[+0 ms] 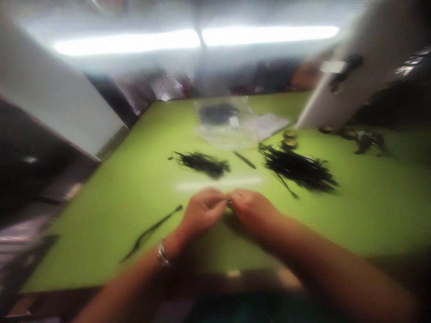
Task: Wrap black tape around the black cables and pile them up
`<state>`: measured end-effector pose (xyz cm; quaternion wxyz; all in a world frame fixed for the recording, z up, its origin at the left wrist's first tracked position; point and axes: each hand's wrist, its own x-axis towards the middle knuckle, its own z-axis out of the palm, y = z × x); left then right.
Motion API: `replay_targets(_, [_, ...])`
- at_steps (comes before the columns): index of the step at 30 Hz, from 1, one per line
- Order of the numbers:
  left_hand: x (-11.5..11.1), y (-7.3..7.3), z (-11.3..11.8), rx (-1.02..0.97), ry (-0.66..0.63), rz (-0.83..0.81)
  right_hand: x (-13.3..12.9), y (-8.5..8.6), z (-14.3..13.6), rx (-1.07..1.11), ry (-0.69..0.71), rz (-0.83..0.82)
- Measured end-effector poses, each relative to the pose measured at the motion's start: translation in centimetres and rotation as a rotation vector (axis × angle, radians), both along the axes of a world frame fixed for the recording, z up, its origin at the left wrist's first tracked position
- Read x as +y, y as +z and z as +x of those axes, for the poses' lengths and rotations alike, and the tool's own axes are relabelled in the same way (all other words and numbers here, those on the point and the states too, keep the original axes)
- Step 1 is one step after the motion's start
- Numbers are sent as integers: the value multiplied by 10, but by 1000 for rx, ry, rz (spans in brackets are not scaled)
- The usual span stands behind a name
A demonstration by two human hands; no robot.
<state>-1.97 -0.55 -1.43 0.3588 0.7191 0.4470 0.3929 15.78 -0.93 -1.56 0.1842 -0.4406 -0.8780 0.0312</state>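
Observation:
My left hand (205, 207) and my right hand (251, 207) meet above the front half of a green tabletop (134, 179). Their fingers are closed, thumb to finger, around a small dark piece (229, 200) that is mostly hidden and too blurred to name. Left of my left hand lies a single black cord-like strip (151, 231) with a thicker end. Beyond the hands is a small bundle of black cords (202, 163). To the right sits a larger bundle of the same black cords (298, 168).
A clear plastic bag (218, 119) with dark contents lies at the back beside a pale sheet (267, 124). Yellow-and-black tape-like rolls (289, 140) stand behind the larger bundle. One short black strip (245, 159) lies between the bundles. A pale post (333, 96) rises at the right.

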Motion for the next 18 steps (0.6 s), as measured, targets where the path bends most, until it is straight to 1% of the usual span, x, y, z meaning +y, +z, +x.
replay_targets(2, [0,0,-2,96,-47,37,-2,3,1,-92,10,-66])
replay_targets(4, [0,4,-4,136,-108,19,-6,9,3,-135,25,-84])
replay_targets(5, [0,7,-5,136,-153,-3,-8,12,4,-142,42,-86])
replay_targets(8, [-1,18,-7,133,-349,-96,-15,25,11,-156,130,-127])
replay_targets(10, [-3,22,-6,131,-450,-172,-20,34,18,-178,204,-218])
replay_targets(11, [-5,22,-6,113,-500,-221,-24,39,21,-186,220,-274])
replay_targets(13, [-11,19,-3,44,-592,-309,-34,46,28,-175,225,-393])
replay_targets(15, [-20,11,2,-1,-622,-365,-46,47,33,-114,202,-485])
replay_targets(16, [-25,7,4,12,-625,-374,-53,46,36,-74,197,-511])
replay_targets(18, [-34,1,9,60,-644,-353,-66,39,41,56,130,-514])
